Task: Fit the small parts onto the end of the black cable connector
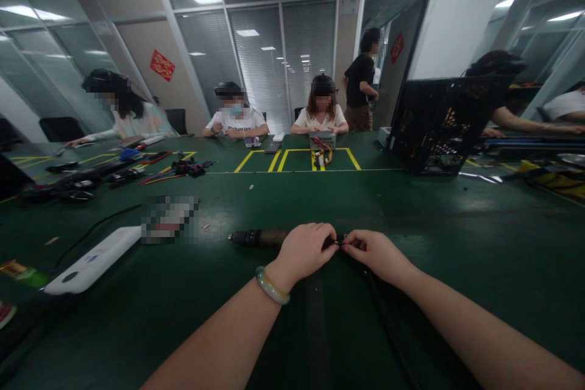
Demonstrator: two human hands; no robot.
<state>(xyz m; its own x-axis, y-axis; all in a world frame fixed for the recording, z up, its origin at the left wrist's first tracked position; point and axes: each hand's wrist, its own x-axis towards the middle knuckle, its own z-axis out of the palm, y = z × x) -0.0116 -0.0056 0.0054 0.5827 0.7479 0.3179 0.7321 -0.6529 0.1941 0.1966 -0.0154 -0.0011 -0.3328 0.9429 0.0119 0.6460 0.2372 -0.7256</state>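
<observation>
Cylindrical tool (270,238): lies lengthwise across the green table (219,341), directly ahead of the wearer, its narrow metal tip directed left. On my remote feed, the left hand (307,250) covers the tool's rear section with fingers curled and closed on it. The right hand (377,255) sits just beside it, thumb and fingertips pinched together on a small dark piece (345,237) at the tool's rear end. I cannot tell whether that piece is joined to the tool (the fingers hide the contact). From beneath the right hand, a dark cable (388,317) runs down toward the near edge of view. A pale green bracelet (273,286) encircles the left wrist.

To the left of the tool, I locate a long white device (94,261), placed diagonally, with a pixelated flat object (169,219) at its upper end. Beyond these lies a tangle of cables (183,166). On the far side, a grey box (322,139) with coloured wires stands before a seated co-worker (320,114); to its right, a black computer case (439,128) stands upright on the table.
</observation>
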